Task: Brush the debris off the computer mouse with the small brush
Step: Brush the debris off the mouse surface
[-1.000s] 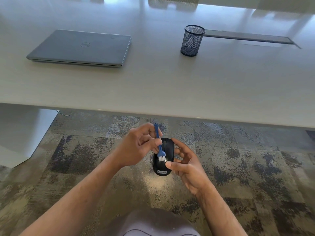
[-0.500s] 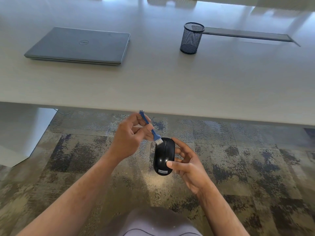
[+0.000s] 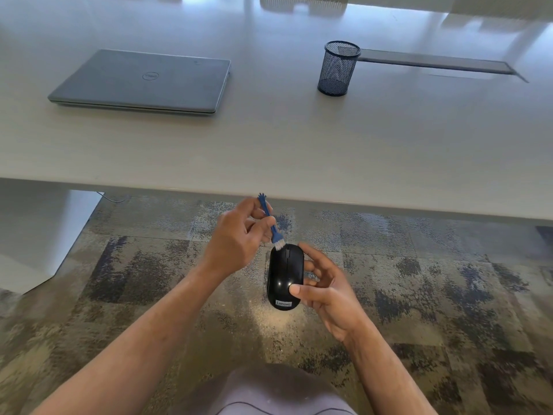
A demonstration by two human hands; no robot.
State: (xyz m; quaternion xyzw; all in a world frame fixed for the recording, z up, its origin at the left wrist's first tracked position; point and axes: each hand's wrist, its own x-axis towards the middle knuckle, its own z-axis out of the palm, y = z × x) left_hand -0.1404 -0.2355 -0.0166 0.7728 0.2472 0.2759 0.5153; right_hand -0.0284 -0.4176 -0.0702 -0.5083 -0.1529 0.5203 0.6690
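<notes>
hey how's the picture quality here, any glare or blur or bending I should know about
Head view: bright window glare washes out the far table top; a small highlight sits on the black mouse; the right hand is slightly motion-blurred, as is the blue brush; wide-angle distortion bends the table's near edge.

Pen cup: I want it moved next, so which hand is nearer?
Right. The right hand holds the mouse almost straight below the pen cup; the left hand is further left.
</notes>
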